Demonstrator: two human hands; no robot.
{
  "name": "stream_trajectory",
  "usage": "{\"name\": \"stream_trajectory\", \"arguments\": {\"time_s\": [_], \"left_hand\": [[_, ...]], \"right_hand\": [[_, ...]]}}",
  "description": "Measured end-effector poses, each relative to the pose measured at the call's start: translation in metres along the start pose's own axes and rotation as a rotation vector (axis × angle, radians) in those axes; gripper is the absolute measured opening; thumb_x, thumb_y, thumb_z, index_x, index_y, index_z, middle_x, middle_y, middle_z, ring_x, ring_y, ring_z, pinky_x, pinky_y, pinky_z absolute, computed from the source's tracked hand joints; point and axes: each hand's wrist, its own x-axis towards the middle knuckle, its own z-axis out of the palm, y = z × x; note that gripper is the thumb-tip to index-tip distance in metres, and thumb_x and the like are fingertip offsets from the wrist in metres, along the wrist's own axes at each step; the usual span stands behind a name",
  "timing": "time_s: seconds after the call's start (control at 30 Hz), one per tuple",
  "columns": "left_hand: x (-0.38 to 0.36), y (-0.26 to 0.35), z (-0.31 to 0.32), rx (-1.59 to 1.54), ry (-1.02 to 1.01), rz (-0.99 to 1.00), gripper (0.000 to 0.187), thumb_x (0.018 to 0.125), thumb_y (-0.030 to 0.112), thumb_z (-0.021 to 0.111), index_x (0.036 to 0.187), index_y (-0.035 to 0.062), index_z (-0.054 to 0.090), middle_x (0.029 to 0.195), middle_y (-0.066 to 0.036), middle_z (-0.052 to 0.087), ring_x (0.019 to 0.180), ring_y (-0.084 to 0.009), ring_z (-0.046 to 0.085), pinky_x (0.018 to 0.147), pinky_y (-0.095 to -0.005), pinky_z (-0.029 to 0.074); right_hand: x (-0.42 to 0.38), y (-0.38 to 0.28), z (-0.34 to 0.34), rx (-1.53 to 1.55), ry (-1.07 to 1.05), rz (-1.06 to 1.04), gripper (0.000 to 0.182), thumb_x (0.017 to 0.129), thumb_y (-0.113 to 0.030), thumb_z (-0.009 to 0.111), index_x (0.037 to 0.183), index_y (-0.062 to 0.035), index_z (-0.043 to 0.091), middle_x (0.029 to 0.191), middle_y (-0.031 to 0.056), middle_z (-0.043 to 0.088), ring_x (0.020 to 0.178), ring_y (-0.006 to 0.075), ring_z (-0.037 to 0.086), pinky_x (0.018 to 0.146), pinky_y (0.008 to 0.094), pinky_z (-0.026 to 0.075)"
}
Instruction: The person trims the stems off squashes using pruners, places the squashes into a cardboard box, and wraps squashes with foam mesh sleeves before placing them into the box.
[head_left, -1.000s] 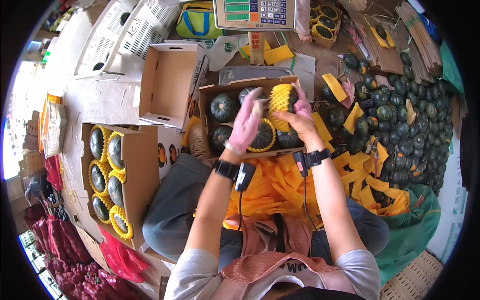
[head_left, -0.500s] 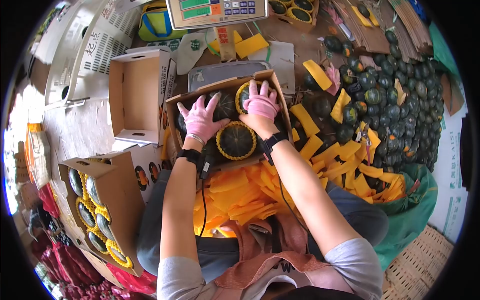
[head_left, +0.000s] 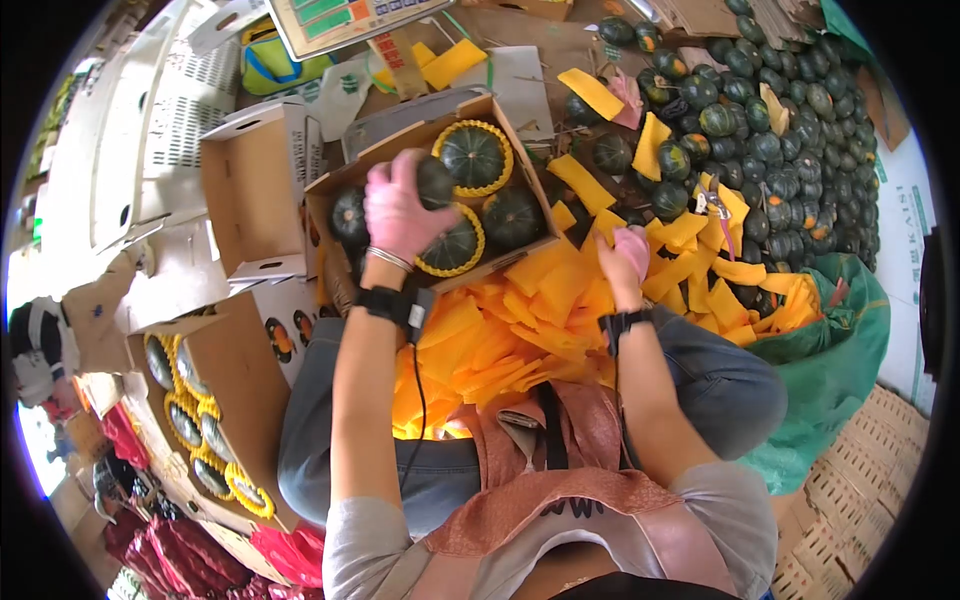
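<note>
My left hand (head_left: 398, 212), in a pink glove, is closed around a small dark green pumpkin (head_left: 434, 184) over the cardboard box (head_left: 330, 186). In the box, a pumpkin (head_left: 474, 157) in a yellow foam net sits at the far side, and another netted pumpkin (head_left: 452, 246) sits nearer. Bare dark pumpkins lie at the box's right and left. My right hand (head_left: 624, 258), gloved in pink, is right of the box at the heap of yellow foam nets (head_left: 540, 310). Its fingers are bent against a yellow foam net (head_left: 604, 228), partly hidden.
Loose pumpkins (head_left: 790, 150) are piled at the right, with pliers-like cutters (head_left: 714, 200) on the foam nets. An open carton (head_left: 255, 200) and a filled box (head_left: 230, 390) stand left. A scale (head_left: 350, 20) is at the top.
My right hand has left the netted pumpkin in the box and moved right and down to the foam nets. My left hand now grips a bare pumpkin. The view has shifted.
</note>
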Motion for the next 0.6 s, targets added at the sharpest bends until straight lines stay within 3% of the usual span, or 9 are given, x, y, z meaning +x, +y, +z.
{"name": "stream_trajectory", "arguments": {"time_s": [0.07, 0.13, 0.2, 0.27, 0.33, 0.4, 0.43, 0.5, 0.6], "left_hand": [[-0.023, 0.023, 0.004, 0.007, -0.001, 0.253, 0.077, 0.049, 0.022, 0.081, 0.12, 0.0208, 0.05, 0.119, -0.021, 0.045, 0.106, -0.038, 0.049, 0.093, -0.0445, 0.042], [-0.044, 0.034, 0.018, 0.111, -0.163, 0.379, 0.074, 0.053, 0.02, 0.079, 0.122, 0.0187, 0.051, 0.127, -0.018, 0.043, 0.119, -0.0397, 0.04, 0.101, -0.0469, 0.036], [-0.07, 0.04, 0.035, 0.336, -0.127, 0.321, 0.068, 0.061, 0.016, 0.076, 0.124, 0.0205, 0.051, 0.137, -0.015, 0.036, 0.13, -0.0389, 0.03, 0.105, -0.05, 0.03], [-0.087, 0.051, 0.029, 0.31, -0.133, 0.179, 0.049, 0.069, 0.016, 0.071, 0.117, 0.0192, 0.059, 0.143, -0.015, 0.031, 0.135, -0.0365, 0.023, 0.107, -0.0524, 0.025], [-0.11, 0.069, 0.022, 0.145, 0.072, 0.199, 0.03, 0.075, 0.019, 0.069, 0.104, 0.0119, 0.064, 0.128, -0.016, 0.049, 0.123, -0.0349, 0.041, 0.099, -0.0479, 0.037], [-0.13, 0.087, 0.026, -0.245, -0.117, 0.05, 0.024, 0.083, 0.026, 0.064, 0.092, 0.0047, 0.063, 0.105, -0.016, 0.06, 0.098, -0.0321, 0.056, 0.081, -0.0413, 0.047], [-0.139, 0.097, 0.026, -0.433, -0.187, -0.009, 0.028, 0.085, 0.03, 0.063, 0.09, 0.0026, 0.061, 0.092, -0.015, 0.059, 0.084, -0.0296, 0.055, 0.072, -0.0391, 0.046], [-0.159, 0.109, 0.038, -0.818, -0.215, -0.04, 0.035, 0.088, 0.033, 0.062, 0.088, -0.0013, 0.057, 0.073, -0.012, 0.053, 0.067, -0.0201, 0.048, 0.063, -0.0341, 0.043], [-0.178, 0.124, 0.033, -1.033, -0.203, 0.067, 0.028, 0.094, 0.028, 0.055, 0.098, 0.0002, 0.054, 0.081, 0.001, 0.048, 0.077, -0.0083, 0.042, 0.068, -0.0241, 0.041]], "right_hand": [[0.026, -0.003, 0.011, 0.27, -0.395, 0.297, 0.045, 0.076, -0.045, 0.067, 0.081, -0.0001, 0.066, 0.075, 0.0176, 0.062, 0.07, 0.034, 0.06, 0.063, 0.039, 0.048], [0.038, 0.008, 0.036, 0.276, -0.474, 0.217, 0.044, 0.073, -0.039, 0.071, 0.08, 0.0026, 0.06, 0.074, 0.0205, 0.062, 0.074, 0.0348, 0.064, 0.063, 0.0379, 0.049], [0.038, 0.023, 0.052, 0.236, -0.478, 0.094, 0.028, 0.072, -0.021, 0.066, 0.089, -0.0003, 0.062, 0.086, 0.0207, 0.063, 0.086, 0.0381, 0.06, 0.073, 0.0431, 0.047], [0.038, 0.03, 0.055, 0.26, -0.617, 0.384, 0.016, 0.067, -0.008, 0.062, 0.082, -0.0024, 0.061, 0.081, 0.021, 0.062, 0.082, 0.0396, 0.06, 0.069, 0.0446, 0.048], [0.02, 0.022, 0.012, 0.402, -0.241, 0.204, 0.011, 0.064, -0.007, 0.065, 0.073, -0.0052, 0.058, 0.073, 0.0193, 0.06, 0.076, 0.0388, 0.059, 0.064, 0.0448, 0.047], [0.007, 0.003, -0.035, 0.455, -0.019, -0.182, 0.016, 0.058, -0.008, 0.068, 0.066, -0.0073, 0.054, 0.054, 0.012, 0.05, 0.062, 0.0311, 0.057, 0.053, 0.0401, 0.044], [-0.005, -0.019, -0.073, 0.622, 0.058, -0.329, 0.017, 0.057, -0.005, 0.067, 0.064, -0.0068, 0.051, 0.058, 0.0118, 0.052, 0.058, 0.0305, 0.055, 0.051, 0.0387, 0.043], [-0.04, -0.039, -0.099, 0.652, 0.053, -0.455, 0.023, 0.056, -0.001, 0.068, 0.073, -0.0061, 0.054, 0.074, 0.0111, 0.052, 0.063, 0.0289, 0.053, 0.054, 0.0365, 0.041], [-0.081, -0.058, -0.151, 1.032, -0.171, -0.52, 0.035, 0.057, -0.001, 0.076, 0.086, -0.0052, 0.058, 0.084, 0.0117, 0.052, 0.074, 0.0278, 0.052, 0.061, 0.0324, 0.042]]}}
